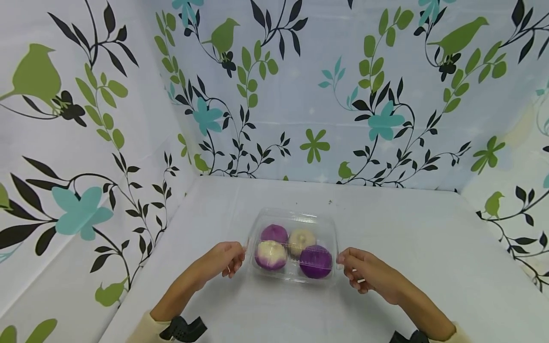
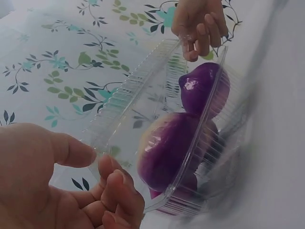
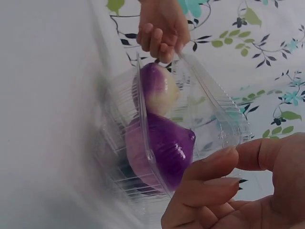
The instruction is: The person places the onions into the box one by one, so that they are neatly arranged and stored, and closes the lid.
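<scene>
A clear plastic clamshell container (image 1: 296,216) lies on the white surface with several round, turnip-like vegetables in it. Dark purple covers one turnip (image 1: 316,263); another (image 1: 271,257) is cream over purple, and a cream one (image 1: 302,239) and a purple-pink one (image 1: 274,233) lie behind. Both wrist views show the ribbed lid (image 2: 126,102) slanting up at an angle from the base rim (image 3: 145,114). My left hand (image 1: 229,259) pinches the lid's left edge between thumb and index finger. At the opposite side, my right hand (image 1: 364,271) pinches its right edge likewise.
The white tabletop (image 1: 411,228) spreads around the container. Behind it and along the sides stand cloth walls (image 1: 296,105) printed with leaves, birds and flowers. Small dark specks (image 1: 330,202) lie on the cloth beyond the container.
</scene>
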`<state>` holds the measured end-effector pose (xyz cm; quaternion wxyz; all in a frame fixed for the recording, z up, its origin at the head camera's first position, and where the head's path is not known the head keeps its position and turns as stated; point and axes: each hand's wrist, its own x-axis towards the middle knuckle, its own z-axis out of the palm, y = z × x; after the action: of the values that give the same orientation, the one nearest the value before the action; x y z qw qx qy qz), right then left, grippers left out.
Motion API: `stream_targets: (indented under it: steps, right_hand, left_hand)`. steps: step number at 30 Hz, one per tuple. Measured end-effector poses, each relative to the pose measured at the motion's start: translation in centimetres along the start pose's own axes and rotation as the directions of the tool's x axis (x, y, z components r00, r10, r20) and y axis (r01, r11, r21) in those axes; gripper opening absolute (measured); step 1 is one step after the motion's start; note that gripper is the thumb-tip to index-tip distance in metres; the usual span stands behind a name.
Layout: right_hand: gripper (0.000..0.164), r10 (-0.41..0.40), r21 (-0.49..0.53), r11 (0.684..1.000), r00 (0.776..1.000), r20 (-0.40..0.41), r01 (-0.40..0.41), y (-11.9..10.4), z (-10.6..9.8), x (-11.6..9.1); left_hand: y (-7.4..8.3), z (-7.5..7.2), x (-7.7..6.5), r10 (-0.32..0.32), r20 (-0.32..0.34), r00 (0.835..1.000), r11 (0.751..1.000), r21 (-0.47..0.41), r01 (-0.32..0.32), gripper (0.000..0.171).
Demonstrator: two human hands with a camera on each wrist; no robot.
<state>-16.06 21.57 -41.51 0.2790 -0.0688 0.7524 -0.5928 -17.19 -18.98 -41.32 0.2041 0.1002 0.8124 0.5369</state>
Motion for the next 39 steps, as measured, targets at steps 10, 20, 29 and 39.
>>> stream_targets:
  steps: [10, 20, 29, 39]
  right_hand:
    - [0.025, -0.087, -0.122, 0.99, 0.987, -0.135, 0.07, 2.8, 2.6, 0.1]
    - [0.041, -0.05, -0.121, 0.992, 0.993, -0.107, 0.037, 4.3, 3.6, 0.0]
    - [0.045, -0.025, -0.037, 0.999, 0.998, -0.055, 0.023, 4.2, 3.8, -0.1]
    - [0.029, -0.042, 0.017, 0.999, 0.997, 0.057, 0.041, 5.0, 3.3, -0.4]
  left_hand:
    - [-1.4, 0.7, -0.6, 0.07, -0.071, 0.995, 0.963, 0.263, -0.049, 0.034]
    - [-2.2, 1.2, -0.7, 0.042, -0.002, 0.999, 0.973, 0.228, -0.041, 0.038]
    - [-2.9, 1.7, -0.5, 0.064, 0.025, 0.998, 0.983, 0.17, -0.067, 0.038]
    - [-2.9, 2.2, -0.5, 0.088, 0.026, 0.996, 0.988, 0.125, -0.091, 0.035]
